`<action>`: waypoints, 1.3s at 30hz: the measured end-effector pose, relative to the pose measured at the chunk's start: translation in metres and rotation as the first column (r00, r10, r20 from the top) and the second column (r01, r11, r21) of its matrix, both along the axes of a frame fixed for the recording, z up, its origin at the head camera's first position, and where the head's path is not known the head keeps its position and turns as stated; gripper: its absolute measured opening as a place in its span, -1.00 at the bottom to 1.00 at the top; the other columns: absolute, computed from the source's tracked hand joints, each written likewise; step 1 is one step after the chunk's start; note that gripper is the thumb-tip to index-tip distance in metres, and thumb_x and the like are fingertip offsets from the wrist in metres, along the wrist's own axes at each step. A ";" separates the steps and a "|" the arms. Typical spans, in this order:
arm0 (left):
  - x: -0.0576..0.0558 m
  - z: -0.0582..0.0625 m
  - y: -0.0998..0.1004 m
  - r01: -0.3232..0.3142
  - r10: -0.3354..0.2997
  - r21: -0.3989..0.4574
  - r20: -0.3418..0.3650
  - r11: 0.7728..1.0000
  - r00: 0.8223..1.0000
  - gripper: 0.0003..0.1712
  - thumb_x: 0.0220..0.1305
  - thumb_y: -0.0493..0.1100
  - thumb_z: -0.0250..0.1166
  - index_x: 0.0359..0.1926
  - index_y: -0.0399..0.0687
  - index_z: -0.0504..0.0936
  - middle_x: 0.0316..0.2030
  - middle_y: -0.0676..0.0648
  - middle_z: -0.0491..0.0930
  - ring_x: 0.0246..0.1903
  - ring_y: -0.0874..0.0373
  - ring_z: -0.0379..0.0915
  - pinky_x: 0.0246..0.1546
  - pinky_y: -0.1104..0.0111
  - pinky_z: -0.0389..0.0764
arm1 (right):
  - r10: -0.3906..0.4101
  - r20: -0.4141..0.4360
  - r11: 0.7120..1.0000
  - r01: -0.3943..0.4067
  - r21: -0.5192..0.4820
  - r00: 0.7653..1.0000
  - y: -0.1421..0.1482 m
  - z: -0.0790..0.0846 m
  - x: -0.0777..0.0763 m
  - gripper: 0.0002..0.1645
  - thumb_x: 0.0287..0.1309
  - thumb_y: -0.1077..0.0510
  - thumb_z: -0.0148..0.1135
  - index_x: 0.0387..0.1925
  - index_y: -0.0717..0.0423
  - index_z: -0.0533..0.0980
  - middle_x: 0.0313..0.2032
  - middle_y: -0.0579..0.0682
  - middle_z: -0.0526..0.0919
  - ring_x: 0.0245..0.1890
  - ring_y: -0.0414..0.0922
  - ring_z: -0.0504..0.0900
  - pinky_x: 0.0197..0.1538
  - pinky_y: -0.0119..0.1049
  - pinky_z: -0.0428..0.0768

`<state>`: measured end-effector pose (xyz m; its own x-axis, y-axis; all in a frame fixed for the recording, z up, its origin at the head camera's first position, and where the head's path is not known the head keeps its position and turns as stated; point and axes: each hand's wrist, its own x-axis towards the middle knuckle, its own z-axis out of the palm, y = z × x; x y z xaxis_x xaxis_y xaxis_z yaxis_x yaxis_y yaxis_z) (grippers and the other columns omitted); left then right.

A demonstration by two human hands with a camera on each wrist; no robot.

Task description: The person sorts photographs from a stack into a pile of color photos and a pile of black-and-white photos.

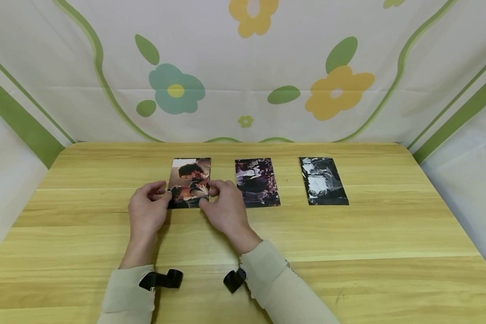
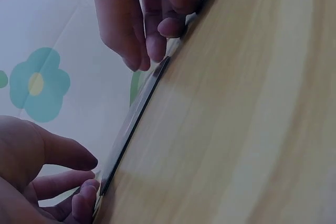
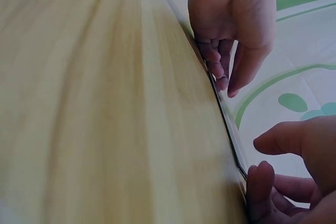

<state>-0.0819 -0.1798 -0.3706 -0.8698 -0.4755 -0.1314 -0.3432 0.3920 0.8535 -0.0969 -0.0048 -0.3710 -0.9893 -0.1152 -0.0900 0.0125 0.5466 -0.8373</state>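
Here, left grip [image 1: 147, 210] touches the left edge of the leftmost photo [image 1: 189, 181], loosely bent, pinching nothing. Photo lies flat on the tabletop [image 1: 389, 234], long axis running near to far, between it and right grip [image 1: 227, 208], likewise loose at the right edge; neither clearly nearer. Middle photo [image 1: 259, 180] just beside; far-right photo [image 1: 324, 181] well apart.

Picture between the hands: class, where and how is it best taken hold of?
Hold the picture by its long side edges, left hand from the left, right hand from the right: it lies flat and thin on the table, so its edges should pinch easiest.
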 end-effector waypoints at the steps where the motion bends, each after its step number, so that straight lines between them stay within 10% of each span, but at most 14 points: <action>1: 0.000 0.000 0.000 -0.010 0.010 0.018 -0.006 1.000 1.000 -0.58 0.44 -0.31 0.30 0.28 -0.27 0.68 0.07 -0.26 0.65 -0.12 0.12 0.45 -0.32 0.63 0.42 | 0.002 -0.002 1.000 -0.002 -0.017 1.000 0.000 0.001 0.000 -0.46 0.26 0.13 0.45 0.27 0.07 0.67 -0.13 -0.04 0.67 -0.40 -0.23 0.49 -0.17 -0.33 0.51; 15: 0.001 0.018 0.006 -0.066 0.087 0.291 -0.059 0.955 0.994 -0.66 0.50 -0.16 0.38 0.20 -0.13 0.74 -0.17 0.28 0.67 -0.14 0.33 0.51 -0.22 0.59 0.52 | 0.078 -0.114 0.965 -0.103 -0.240 0.990 0.024 0.011 0.001 -0.57 0.39 0.13 0.43 0.24 0.10 0.67 -0.04 0.06 0.73 -0.19 -0.18 0.66 -0.12 -0.40 0.67; 39: 0.000 0.007 0.103 0.193 -0.161 0.390 -0.112 0.900 0.981 -0.75 0.49 -0.27 0.35 0.12 -0.14 0.76 0.00 -0.09 0.73 -0.11 0.21 0.59 -0.09 0.47 0.61 | -0.199 -0.022 0.958 0.189 -0.216 0.980 0.159 0.009 0.000 -0.55 0.41 0.20 0.40 0.29 0.07 0.64 0.04 0.09 0.69 -0.19 -0.10 0.67 -0.26 -0.26 0.77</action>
<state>-0.0817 -0.0773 -0.3640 -0.9496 -0.2348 -0.2079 -0.2283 0.0631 0.9715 -0.0966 0.1539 -0.3621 -0.9969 0.0676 -0.0414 0.0624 0.3478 -0.9355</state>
